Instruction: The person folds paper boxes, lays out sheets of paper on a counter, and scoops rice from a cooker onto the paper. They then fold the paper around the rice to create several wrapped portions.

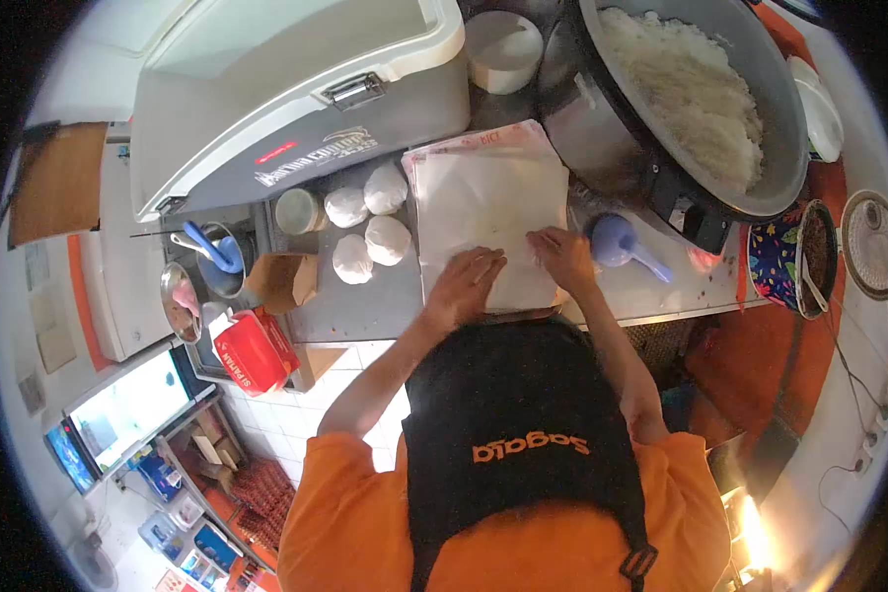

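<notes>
My left hand (469, 284) rests on a stack of wrapping paper (488, 192), its fingers stretched over the lower middle of the top white sheet. To the right, my right hand (564, 259) touches the same sheet near its right edge, fingers bent with the tips on the paper. Neither hand visibly holds anything. Pink print shows along the far edge of the stack. Just right of my right hand lies a blue rice scoop (614, 241). Several white wrapped bundles (388, 240) sit on the counter left of the paper.
A large open cooker with white rice (686, 94) stands back right. An open cooler box (365, 128) fills the back left, beside a white round tub (504, 51). A red carton (255, 352), a metal pot (229, 264) and a patterned pot (784, 259) stand at the sides.
</notes>
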A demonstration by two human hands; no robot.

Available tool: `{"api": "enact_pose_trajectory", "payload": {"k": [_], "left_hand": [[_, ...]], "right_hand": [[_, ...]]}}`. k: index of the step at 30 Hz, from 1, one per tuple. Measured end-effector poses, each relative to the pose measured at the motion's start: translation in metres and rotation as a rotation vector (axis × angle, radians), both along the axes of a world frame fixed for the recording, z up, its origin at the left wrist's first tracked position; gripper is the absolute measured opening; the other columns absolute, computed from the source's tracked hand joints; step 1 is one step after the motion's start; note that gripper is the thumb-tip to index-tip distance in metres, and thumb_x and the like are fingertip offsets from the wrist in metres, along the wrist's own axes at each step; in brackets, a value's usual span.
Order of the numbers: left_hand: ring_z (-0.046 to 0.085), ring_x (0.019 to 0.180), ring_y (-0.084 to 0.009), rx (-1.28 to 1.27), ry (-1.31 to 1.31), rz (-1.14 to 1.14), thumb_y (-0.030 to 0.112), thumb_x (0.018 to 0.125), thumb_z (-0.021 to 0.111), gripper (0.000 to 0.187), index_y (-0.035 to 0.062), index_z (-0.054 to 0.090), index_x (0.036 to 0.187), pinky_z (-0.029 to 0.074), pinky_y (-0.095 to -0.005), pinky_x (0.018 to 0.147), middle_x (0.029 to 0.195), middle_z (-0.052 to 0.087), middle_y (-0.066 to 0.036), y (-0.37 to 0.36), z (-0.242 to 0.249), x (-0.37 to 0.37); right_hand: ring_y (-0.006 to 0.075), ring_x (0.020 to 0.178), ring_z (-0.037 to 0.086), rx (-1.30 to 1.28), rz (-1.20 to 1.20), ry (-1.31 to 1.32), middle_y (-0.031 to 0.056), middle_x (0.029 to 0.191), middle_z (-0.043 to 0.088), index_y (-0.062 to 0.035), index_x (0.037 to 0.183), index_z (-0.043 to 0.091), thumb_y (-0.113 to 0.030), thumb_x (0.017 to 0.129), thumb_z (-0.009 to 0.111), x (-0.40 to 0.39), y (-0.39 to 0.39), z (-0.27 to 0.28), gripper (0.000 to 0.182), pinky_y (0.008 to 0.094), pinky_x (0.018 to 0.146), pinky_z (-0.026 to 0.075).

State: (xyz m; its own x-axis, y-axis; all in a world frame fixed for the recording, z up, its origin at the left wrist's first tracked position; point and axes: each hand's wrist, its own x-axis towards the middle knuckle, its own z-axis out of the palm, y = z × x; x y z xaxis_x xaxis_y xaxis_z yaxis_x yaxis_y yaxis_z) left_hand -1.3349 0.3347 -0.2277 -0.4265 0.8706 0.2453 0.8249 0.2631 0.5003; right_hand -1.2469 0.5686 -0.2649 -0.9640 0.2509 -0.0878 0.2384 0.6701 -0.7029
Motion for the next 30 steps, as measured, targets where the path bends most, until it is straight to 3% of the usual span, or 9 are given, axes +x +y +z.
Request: {"api": "enact_pose_trajectory", "payload": {"k": [3, 6, 9, 12, 15, 19, 22, 25, 30], "left_hand": [[0.054, 0.13, -0.0334, -0.022, 0.043, 0.019, 0.001, 0.081, 0.063, 0.05, -0.0066, 0.058, 0.129, 0.044, -0.0449, 0.11, 0.135, 0.059, -0.018, 0.003, -0.021, 0.0], [0.053, 0.13, -0.035, 0.026, 0.019, 0.039, -0.002, 0.079, 0.063, 0.051, -0.0094, 0.058, 0.128, 0.044, -0.0458, 0.111, 0.136, 0.057, -0.02, 0.002, -0.025, -0.003], [0.056, 0.126, -0.0348, 0.087, 0.022, 0.04, -0.001, 0.078, 0.065, 0.049, -0.0075, 0.06, 0.126, 0.047, -0.0452, 0.108, 0.133, 0.06, -0.019, 0.006, -0.02, -0.01], [0.058, 0.123, -0.0367, 0.173, 0.025, 0.015, 0.002, 0.082, 0.064, 0.045, -0.004, 0.06, 0.126, 0.047, -0.0464, 0.108, 0.132, 0.061, -0.019, 0.008, -0.031, -0.018], [0.061, 0.118, -0.0382, 0.126, 0.006, 0.001, 0.009, 0.087, 0.065, 0.041, -0.0009, 0.06, 0.126, 0.048, -0.048, 0.105, 0.127, 0.064, -0.019, 0.004, -0.056, -0.03], [0.057, 0.124, -0.0338, -0.117, -0.349, 0.143, 0.022, 0.086, 0.073, 0.046, 0.0048, 0.063, 0.127, 0.046, -0.0471, 0.107, 0.131, 0.062, -0.013, 0.017, -0.039, -0.044], [0.046, 0.135, -0.0365, 0.133, -0.072, 0.498, 0.033, 0.085, 0.074, 0.054, 0.0089, 0.061, 0.132, 0.036, -0.0537, 0.114, 0.143, 0.053, -0.012, 0.031, -0.01, -0.052], [0.038, 0.139, -0.0383, -0.05, 0.253, 0.248, 0.04, 0.082, 0.075, 0.063, 0.0119, 0.059, 0.136, 0.026, -0.058, 0.118, 0.147, 0.047, -0.012, 0.029, 0.031, -0.083], [0.056, 0.123, -0.0225, -0.286, 0.086, -0.324, 0.022, 0.078, 0.074, 0.04, 0.0112, 0.066, 0.116, 0.049, -0.0399, 0.105, 0.122, 0.063, -0.005, -0.012, -0.022, -0.101]], "right_hand": [[0.0254, 0.073, 0.07, 0.162, -0.08, 0.263, 0.0137, 0.083, 0.072, -0.0014, 0.094, 0.073, -0.022, 0.088, 0.075, 0.005, -0.002, 0.037, 0.022, 0.0374, 0.067, 0.054], [0.0266, 0.07, 0.067, 0.239, -0.009, -0.072, 0.0129, 0.078, 0.069, -0.0012, 0.093, 0.071, -0.025, 0.086, 0.077, 0.04, 0.009, 0.042, 0.025, 0.0386, 0.066, 0.053], [0.0346, 0.091, 0.068, -0.091, 0.073, -0.328, 0.0113, 0.101, 0.07, -0.0074, 0.092, 0.07, -0.036, 0.09, 0.07, 0.037, 0.024, 0.037, 0.028, 0.0459, 0.076, 0.056], [0.0351, 0.093, 0.068, -0.22, 0.292, -0.137, 0.015, 0.099, 0.069, -0.0056, 0.086, 0.068, -0.042, 0.091, 0.069, 0.007, 0.042, 0.044, 0.037, 0.0479, 0.078, 0.055], [0.0372, 0.095, 0.068, -0.175, 0.057, -0.431, 0.018, 0.103, 0.068, -0.0031, 0.087, 0.066, -0.035, 0.085, 0.076, -0.054, 0.043, 0.018, 0.033, 0.0482, 0.079, 0.055], [0.0336, 0.096, 0.069, 0.075, -0.341, 0.196, 0.0138, 0.106, 0.07, -0.0026, 0.104, 0.061, -0.018, 0.077, 0.081, -0.111, 0.015, 0.011, 0.037, 0.0454, 0.083, 0.055], [0.0334, 0.097, 0.068, -0.139, -0.258, 0.041, 0.0115, 0.102, 0.07, -0.0039, 0.108, 0.059, -0.015, 0.076, 0.081, -0.1, 0.0, 0.059, 0.04, 0.0459, 0.087, 0.054], [0.0294, 0.101, 0.067, 0.033, 0.208, 0.225, 0.009, 0.099, 0.07, -0.0046, 0.1, 0.064, -0.009, 0.08, 0.074, -0.042, 0.002, 0.05, 0.023, 0.0435, 0.098, 0.053], [0.0235, 0.102, 0.066, 0.364, 0.569, 0.308, 0.0067, 0.098, 0.069, -0.0062, 0.091, 0.07, -0.008, 0.081, 0.066, -0.003, 0.006, 0.025, 0.01, 0.0418, 0.109, 0.049]]}}
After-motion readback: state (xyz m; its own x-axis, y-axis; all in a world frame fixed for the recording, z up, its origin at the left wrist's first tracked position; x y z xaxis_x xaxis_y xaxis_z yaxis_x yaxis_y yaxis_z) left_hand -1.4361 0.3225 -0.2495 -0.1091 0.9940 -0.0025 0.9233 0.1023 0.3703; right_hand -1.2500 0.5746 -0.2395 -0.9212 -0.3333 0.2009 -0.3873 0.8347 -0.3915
